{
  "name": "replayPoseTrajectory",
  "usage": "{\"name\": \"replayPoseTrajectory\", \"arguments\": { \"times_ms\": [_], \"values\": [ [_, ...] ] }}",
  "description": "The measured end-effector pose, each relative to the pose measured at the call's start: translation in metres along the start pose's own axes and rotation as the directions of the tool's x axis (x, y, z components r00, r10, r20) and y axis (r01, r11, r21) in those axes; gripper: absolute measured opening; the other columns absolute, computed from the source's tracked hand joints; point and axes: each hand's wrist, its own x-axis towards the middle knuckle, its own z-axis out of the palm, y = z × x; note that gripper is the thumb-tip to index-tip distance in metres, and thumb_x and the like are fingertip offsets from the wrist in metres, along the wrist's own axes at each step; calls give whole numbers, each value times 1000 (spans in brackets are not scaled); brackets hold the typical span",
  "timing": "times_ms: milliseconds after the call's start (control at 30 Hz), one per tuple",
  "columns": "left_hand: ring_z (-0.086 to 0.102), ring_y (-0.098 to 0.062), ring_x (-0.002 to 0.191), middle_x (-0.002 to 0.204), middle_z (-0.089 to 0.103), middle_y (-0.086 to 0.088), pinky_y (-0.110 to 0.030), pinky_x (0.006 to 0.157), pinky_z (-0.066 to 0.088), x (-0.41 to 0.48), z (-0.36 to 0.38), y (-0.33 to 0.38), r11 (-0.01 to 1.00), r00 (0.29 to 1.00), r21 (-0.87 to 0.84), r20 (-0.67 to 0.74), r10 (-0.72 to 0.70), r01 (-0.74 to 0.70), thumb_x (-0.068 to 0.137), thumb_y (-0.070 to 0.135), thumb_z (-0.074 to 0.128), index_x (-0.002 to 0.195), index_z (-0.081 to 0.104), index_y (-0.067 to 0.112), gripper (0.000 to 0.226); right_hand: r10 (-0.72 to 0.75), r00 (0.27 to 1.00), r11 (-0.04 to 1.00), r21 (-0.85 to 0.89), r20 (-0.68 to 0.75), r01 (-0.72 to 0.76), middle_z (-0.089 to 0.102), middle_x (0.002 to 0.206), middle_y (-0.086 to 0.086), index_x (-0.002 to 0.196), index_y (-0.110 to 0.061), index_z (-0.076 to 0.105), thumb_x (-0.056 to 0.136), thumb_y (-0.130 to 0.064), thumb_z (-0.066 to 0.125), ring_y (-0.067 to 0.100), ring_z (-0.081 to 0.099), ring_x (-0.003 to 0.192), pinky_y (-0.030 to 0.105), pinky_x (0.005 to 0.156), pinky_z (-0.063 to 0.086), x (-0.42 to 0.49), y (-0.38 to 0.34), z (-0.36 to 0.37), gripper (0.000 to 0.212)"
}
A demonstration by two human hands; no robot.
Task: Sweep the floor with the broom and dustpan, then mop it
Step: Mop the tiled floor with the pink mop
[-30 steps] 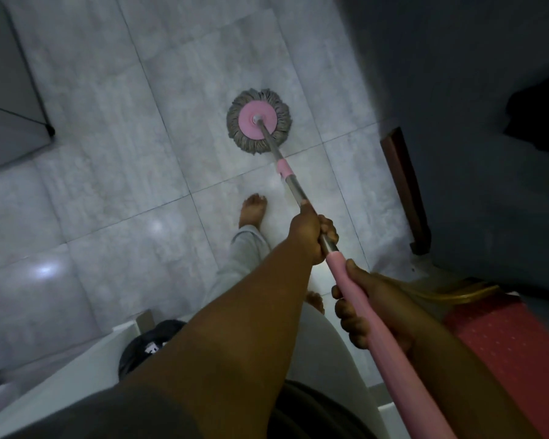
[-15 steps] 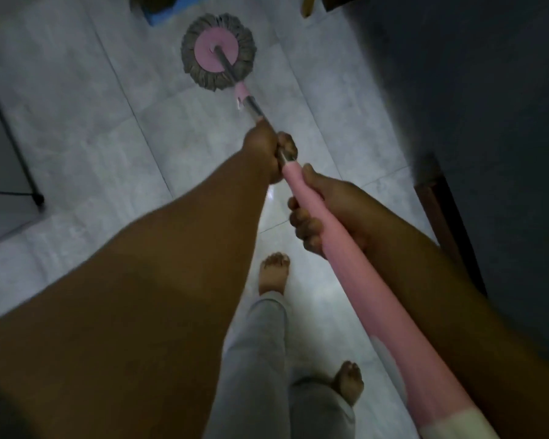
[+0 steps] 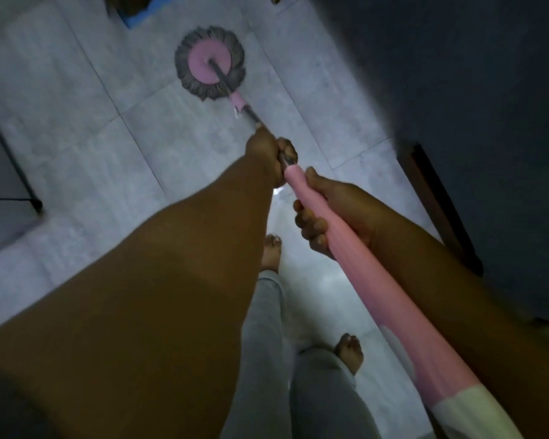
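The mop head (image 3: 210,63), round with a pink disc and grey fringe, lies flat on the grey tiled floor (image 3: 76,128) ahead. Its pink handle (image 3: 377,280) slants back toward the camera. The left hand (image 3: 273,153) grips the metal shaft; the right hand (image 3: 327,213) wraps the pink sleeve just behind. 2 bare feet stand below.

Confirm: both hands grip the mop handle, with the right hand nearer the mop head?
Not quite. The head view shows the left hand nearer the mop head, and the right hand holds the pink handle further back. Both hands do grip it.
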Motion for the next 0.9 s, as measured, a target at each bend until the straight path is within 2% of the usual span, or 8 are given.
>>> {"name": "replayPoseTrajectory", "arguments": {
  "times_ms": [100,200,233,367,467,667,800,900],
  "values": [
    [30,-11,25,38,33,2,-10,33,25,-41,-2,-80,995,999,104,44,-3,-2,106,48,28,67,37,15,52,35,998,999,42,-57,-32,50,57,1,80,-11,54,91,-61,50,10,47,38,20,38,43,-59,61,-33,51],
    [32,-11,25,37,34,2,-11,34,27,-94,-6,-164,990,991,101,87,-104,95,105,52,28,67,37,13,55,70,991,993,98,-111,-59,50,59,1,80,-11,56,89,-61,53,11,45,39,22,37,42,-127,126,-66,51],
    [32,-11,25,36,35,1,-12,35,28,-109,-8,-192,983,991,158,79,-108,95,105,52,28,66,37,12,56,87,988,991,115,-125,-73,50,59,1,80,-11,57,88,-61,55,11,45,40,23,37,42,-150,148,-76,51],
    [33,-13,23,34,35,0,-11,36,32,-165,-9,-299,968,979,189,93,-183,163,104,52,30,65,38,11,57,140,974,975,196,-177,-104,48,59,3,82,-9,58,81,-60,60,14,43,37,23,36,41,-229,225,-112,51],
    [33,-14,24,34,33,1,-12,38,33,-185,-11,-337,952,960,203,115,-255,229,103,55,32,66,38,12,57,184,963,963,233,-198,-136,47,56,4,84,-9,56,82,-59,57,14,42,35,23,34,40,-259,252,-124,51],
    [32,-13,28,37,32,2,-13,37,32,-173,-4,-298,961,972,215,115,-204,176,104,51,33,74,38,13,49,161,959,984,110,-234,-139,47,59,5,84,-8,54,77,-60,58,13,42,37,23,36,42,-244,212,-105,53],
    [35,-13,27,38,36,1,-13,36,32,-136,13,-236,969,973,198,150,-178,147,103,53,31,68,39,12,54,143,963,987,109,-228,-121,50,61,4,86,-9,56,80,-60,57,12,44,39,23,38,43,-204,155,-88,51],
    [35,-12,29,38,37,1,-14,37,33,-97,31,-172,979,980,175,151,-127,100,104,51,32,72,42,12,51,130,968,987,122,-217,-106,51,61,3,87,-10,57,80,-61,58,11,44,39,22,38,43,-159,98,-75,51]
  ]
}}
